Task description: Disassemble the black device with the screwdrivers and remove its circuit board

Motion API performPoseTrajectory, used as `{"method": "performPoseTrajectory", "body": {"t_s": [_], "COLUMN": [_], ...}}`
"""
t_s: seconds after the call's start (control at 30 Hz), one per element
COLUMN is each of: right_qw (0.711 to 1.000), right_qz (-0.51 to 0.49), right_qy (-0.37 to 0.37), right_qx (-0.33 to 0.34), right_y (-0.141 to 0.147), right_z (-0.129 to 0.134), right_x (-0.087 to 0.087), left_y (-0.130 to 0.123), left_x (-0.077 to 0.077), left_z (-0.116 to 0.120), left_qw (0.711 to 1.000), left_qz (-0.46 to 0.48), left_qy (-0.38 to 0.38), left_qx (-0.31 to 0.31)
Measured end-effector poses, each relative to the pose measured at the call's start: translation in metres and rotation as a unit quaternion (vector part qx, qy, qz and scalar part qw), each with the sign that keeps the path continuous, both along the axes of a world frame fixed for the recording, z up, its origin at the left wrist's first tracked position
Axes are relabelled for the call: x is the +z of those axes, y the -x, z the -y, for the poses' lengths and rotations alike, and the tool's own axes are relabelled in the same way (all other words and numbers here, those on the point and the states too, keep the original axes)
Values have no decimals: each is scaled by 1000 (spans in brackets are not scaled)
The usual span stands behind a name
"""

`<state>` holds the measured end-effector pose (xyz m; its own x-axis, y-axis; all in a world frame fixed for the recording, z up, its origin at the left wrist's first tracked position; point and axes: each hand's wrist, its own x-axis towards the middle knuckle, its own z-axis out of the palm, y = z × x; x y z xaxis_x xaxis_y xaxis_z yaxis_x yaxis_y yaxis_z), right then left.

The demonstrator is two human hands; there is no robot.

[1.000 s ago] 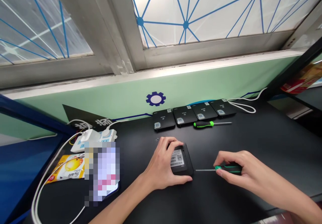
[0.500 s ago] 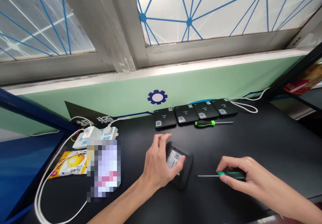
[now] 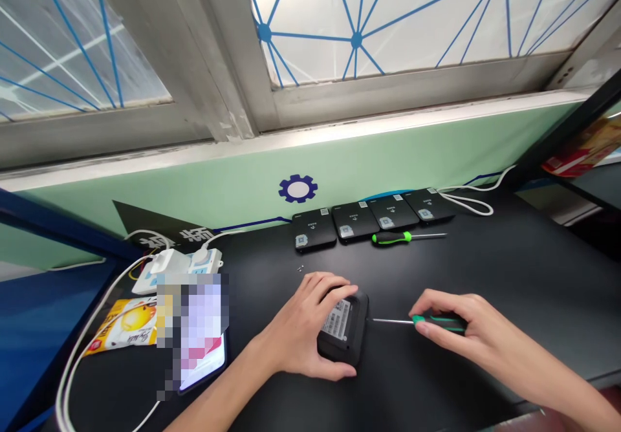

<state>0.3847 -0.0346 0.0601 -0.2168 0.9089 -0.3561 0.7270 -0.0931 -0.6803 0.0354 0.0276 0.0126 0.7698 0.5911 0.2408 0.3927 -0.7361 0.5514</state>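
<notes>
The left hand, palm down with its forearm rising from the lower edge, grasps the rounded black plastic box with a white label between thumb and fingers, on the matte black table. Right of it, the right hand clenches the green-and-black screwdriver, its shaft pointing left, tip near the box. Bare tabletop lies behind the right hand, up to the four flat black boxes by the wall.

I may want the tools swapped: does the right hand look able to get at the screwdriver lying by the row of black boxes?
Probably yes: only tabletop shows between the right hand and the lying screwdriver. The catch is the held screwdriver, which would likely need putting down first.
</notes>
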Motion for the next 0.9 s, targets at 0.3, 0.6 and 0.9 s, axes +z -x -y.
{"method": "performPoseTrajectory", "body": {"t_s": [0.3,0.6,0.9], "right_qw": [999,984,973], "right_qz": [23,69,158], "right_qy": [-30,-144,-148], "right_qx": [4,72,83], "right_y": [2,20,46], "right_z": [-3,-2,13], "right_x": [-1,17,16], "left_y": [-3,-1,-1], "left_x": [-5,-3,-3], "left_z": [2,3,1], "left_qw": [999,998,998], "left_qz": [15,28,39], "left_qy": [-3,40,43], "left_qx": [37,41,40]}}
